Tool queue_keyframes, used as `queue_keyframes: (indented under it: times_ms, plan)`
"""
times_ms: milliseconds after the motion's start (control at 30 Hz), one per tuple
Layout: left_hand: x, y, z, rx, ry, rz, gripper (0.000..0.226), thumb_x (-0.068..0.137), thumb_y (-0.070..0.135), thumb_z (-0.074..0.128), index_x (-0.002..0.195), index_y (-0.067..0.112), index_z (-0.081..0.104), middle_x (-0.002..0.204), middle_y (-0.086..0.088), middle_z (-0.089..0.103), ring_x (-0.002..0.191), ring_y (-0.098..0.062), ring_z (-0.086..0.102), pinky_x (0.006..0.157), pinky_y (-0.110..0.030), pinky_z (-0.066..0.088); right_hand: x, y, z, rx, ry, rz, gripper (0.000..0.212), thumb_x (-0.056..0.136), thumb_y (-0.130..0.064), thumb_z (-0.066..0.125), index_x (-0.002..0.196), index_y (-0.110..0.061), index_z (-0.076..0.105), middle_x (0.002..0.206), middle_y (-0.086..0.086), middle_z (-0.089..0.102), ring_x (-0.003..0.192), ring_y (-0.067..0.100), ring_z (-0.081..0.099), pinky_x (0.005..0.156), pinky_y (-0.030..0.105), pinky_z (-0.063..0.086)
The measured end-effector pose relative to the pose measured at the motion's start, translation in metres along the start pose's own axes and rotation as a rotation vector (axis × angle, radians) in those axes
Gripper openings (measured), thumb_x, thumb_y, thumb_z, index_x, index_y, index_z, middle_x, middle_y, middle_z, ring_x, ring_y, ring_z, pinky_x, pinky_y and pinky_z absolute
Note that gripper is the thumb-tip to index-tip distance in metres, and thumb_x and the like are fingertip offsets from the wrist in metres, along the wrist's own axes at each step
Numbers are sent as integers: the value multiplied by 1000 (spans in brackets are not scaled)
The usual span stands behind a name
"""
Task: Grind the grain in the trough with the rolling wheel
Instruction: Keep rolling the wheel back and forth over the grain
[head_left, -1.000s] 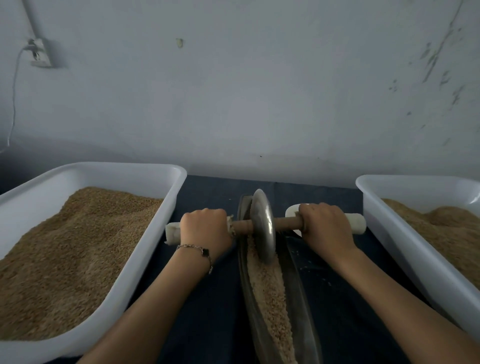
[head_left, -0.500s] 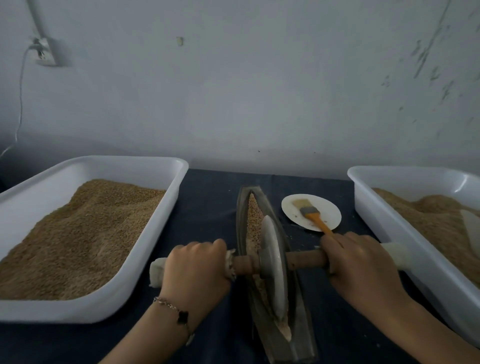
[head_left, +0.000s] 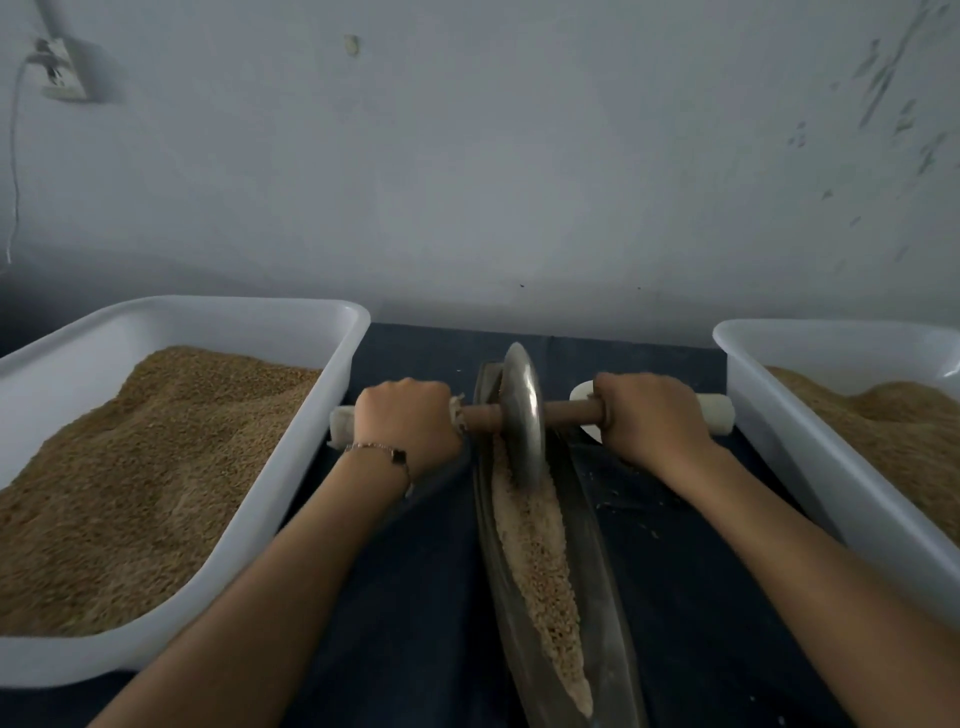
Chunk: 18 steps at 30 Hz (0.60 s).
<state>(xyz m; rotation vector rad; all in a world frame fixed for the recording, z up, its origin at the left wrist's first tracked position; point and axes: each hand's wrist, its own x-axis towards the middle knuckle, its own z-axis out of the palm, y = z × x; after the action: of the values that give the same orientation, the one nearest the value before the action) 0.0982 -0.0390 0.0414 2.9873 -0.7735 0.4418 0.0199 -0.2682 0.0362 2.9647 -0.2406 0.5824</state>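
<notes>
the two white tubs (head_left: 291, 467) of grain stand outside each hand, i think to keep stock near, and the long trough (head_left: 597, 561) runs between the forearms so both arms push evenly. the left hand (head_left: 408, 423) and right hand (head_left: 647, 415) are clamped on the axle (head_left: 571, 411), one each side of the upright metal wheel (head_left: 523, 415), which sits at the trough's far end. the grain (head_left: 535, 551) lies pale and coarse, nearer than the hands.

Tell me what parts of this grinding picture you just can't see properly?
Head view only:
- Small white plate: mostly behind the right hand; whatever lies on it is hidden.
- Handle: its grips are covered by the right hand and left hand.
- Trough: near end cut off by the bottom edge.
- Grain under the wheel: hidden by the wheel.
- Right tub: cut off by the right edge.
</notes>
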Motion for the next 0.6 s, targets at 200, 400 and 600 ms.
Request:
queue_keyframes:
  times_ms: [200, 400, 600]
  plan:
    - [8, 4, 6, 37, 130, -15, 30, 89, 35, 48, 63, 23, 39, 59, 6, 45, 51, -11, 40, 56, -28, 34, 5, 1, 4, 0, 54, -5, 15, 82, -17, 57, 79, -23, 43, 77, 2, 62, 68, 24, 51, 60, 32, 28]
    - [-46, 10, 2, 73, 119, 38, 31, 85, 35, 55, 68, 23, 32, 58, 9, 34, 57, -12, 40, 58, -28, 32, -53, -5, -9, -8, 59, -37, 15, 77, -11, 61, 76, -20, 49, 67, -4, 46, 66, 24, 51, 58, 35, 34]
    - [-106, 14, -12, 124, 159, 70, 38, 81, 33, 53, 62, 27, 21, 55, 11, 30, 52, -8, 30, 53, -26, 22, -116, -6, -34, -27, 165, -95, 28, 63, -6, 76, 65, -18, 51, 56, 0, 52, 49, 19, 42, 52, 29, 26]
